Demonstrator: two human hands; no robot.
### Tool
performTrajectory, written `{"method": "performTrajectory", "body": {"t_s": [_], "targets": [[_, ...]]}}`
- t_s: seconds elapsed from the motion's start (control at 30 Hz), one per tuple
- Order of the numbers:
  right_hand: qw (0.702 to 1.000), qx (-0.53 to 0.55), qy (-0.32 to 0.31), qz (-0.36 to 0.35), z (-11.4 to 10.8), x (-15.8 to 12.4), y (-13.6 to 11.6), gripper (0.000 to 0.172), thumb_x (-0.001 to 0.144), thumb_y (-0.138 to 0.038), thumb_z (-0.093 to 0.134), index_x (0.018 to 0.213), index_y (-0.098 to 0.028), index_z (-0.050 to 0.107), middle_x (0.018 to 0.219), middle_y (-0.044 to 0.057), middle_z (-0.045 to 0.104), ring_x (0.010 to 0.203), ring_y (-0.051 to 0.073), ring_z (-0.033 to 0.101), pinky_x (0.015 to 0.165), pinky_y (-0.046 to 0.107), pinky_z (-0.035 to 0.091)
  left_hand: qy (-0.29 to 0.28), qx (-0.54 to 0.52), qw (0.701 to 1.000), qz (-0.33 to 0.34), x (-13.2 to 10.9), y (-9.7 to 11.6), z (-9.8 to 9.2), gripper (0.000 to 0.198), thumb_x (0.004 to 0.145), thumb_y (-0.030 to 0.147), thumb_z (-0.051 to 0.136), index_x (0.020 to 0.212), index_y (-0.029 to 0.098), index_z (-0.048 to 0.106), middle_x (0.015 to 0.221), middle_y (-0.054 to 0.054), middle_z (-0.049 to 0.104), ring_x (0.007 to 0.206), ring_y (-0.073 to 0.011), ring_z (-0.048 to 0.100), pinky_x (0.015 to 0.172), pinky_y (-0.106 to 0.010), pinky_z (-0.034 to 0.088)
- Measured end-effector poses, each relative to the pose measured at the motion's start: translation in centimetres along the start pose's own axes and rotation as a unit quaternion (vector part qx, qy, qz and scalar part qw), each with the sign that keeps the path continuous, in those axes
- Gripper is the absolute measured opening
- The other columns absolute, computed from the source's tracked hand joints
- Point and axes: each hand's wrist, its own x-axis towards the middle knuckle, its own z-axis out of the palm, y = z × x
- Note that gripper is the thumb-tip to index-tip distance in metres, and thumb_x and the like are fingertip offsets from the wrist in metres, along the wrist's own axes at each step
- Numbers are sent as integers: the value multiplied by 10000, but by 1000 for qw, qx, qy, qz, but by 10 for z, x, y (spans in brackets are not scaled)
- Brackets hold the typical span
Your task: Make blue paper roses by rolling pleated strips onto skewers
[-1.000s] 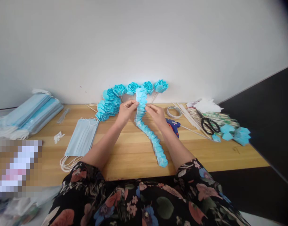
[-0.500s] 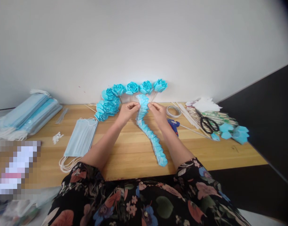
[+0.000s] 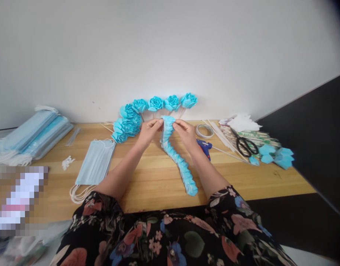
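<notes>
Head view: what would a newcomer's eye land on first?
The pleated blue strip stands out, pinched at its top by the left hand and right hand, trailing across the table. Behind it, blue roses on sticks line the wall; a stack of face masks lies far left.

A small handicraft workplace is shown: a wooden tabletop (image 3: pixel 158 184) is set against a plain white wall (image 3: pixel 170 55). Surgical masks (image 3: pixel 33 135) are stacked at 10 o'clock. Finished blue roses on sticks (image 3: pixel 155 103) are lined up at 12 o'clock. A tape roll (image 3: pixel 205 130), a blue glue gun (image 3: pixel 204 146), black scissors (image 3: pixel 244 147) and wooden sticks (image 3: pixel 222 138) are gathered at 2 o'clock. A pleated blue strip (image 3: pixel 181 164) is stretched across the centre.
</notes>
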Motion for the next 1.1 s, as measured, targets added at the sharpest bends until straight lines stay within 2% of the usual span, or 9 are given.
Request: {"method": "performTrajectory", "body": {"t_s": [0.1, 0.2, 0.33, 0.47, 0.57, 0.8, 1.1], "targets": [[1000, -1, 19, -5, 0, 0, -1, 243, 827, -411, 667, 913, -202, 756, 921, 19, 760, 874, 188, 666, 832, 304, 529, -20, 2, 1000, -4, 0, 0, 0, 453, 835, 587, 686, 668, 167, 676, 655, -11, 612, 679, -138, 551, 691, -258, 458], [1000, -8, 26, -10, -1, 0, -1, 234, 830, -408, 659, 900, -204, 752, 893, 17, 752, 858, 185, 653, 821, 297, 523, -34, -15, 999, -17, 0, 0, 1, 382, 773, 548, 761, 742, 170, 718, 698, -7, 645, 688, -132, 562, 698, -250, 467], [1000, -13, 17, -21, -2, 0, 0, 260, 876, -433, 630, 888, -202, 747, 858, 12, 728, 835, 177, 634, 806, 286, 510, -19, -45, 998, -30, 1, -4, 3, 331, 684, 470, 845, 758, 169, 728, 746, -7, 685, 694, -129, 584, 714, -255, 479], [1000, 5, -9, -24, -2, -1, 2, 341, 940, -495, 564, 945, -213, 756, 934, 22, 742, 914, 190, 660, 879, 304, 513, 24, -49, 998, -14, 2, -5, 2, 290, 707, 439, 828, 739, 172, 718, 708, 6, 668, 670, -122, 575, 687, -251, 476], [999, 2, -31, -19, -3, -1, 5, 336, 926, -499, 587, 921, -209, 758, 927, 21, 746, 912, 196, 662, 884, 310, 515, 45, -47, 998, -3, 2, -3, 1, 285, 708, 432, 824, 739, 170, 715, 705, 6, 662, 667, -120, 572, 672, -250, 476], [999, -6, -43, 2, -2, 0, 6, 260, 849, -437, 668, 876, -195, 759, 893, 15, 745, 880, 193, 653, 840, 299, 513, 56, -42, 997, 12, 2, -2, 1, 271, 724, 416, 819, 731, 166, 714, 679, 16, 645, 653, -108, 555, 659, -234, 457], [999, 7, -42, -18, -5, 1, 13, 306, 925, -446, 599, 805, -198, 731, 810, 0, 700, 820, 177, 628, 807, 281, 493, 52, -45, 996, 61, 4, -8, -2, 266, 766, 420, 794, 745, 167, 714, 767, 4, 652, 726, -121, 574, 716, -245, 461]]}}
